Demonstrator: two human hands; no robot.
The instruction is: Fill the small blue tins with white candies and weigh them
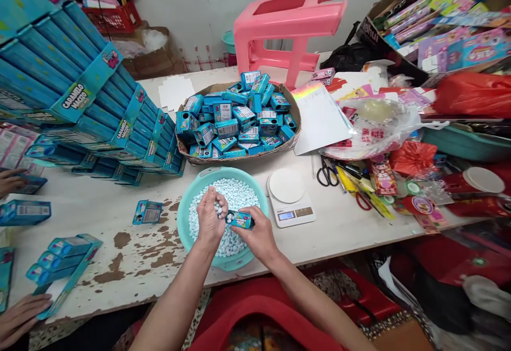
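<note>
Over a mint-green basin (184,207) of small pale blue candies (235,188), my left hand (211,215) is closed around several candies, some showing between the fingers. Beside it, my right hand (257,234) grips a small blue box (239,219) marked "Caramelo Macizo". The end of the box near my left hand is open, with pale candy at the opening. Behind the basin, a cardboard tray (239,157) is heaped with similar blue boxes (227,128). To the right stands a white scale (286,187) with nothing on its plate. One more blue box (147,212) lies left of the basin.
Tall stacked display cartons (80,95) rise at the left. Another person's hand (24,316) holds a display tray (72,276) at the lower left. A pink stool (287,21) stands behind the box tray. Scissors (327,172), pens and wrappers clutter the right.
</note>
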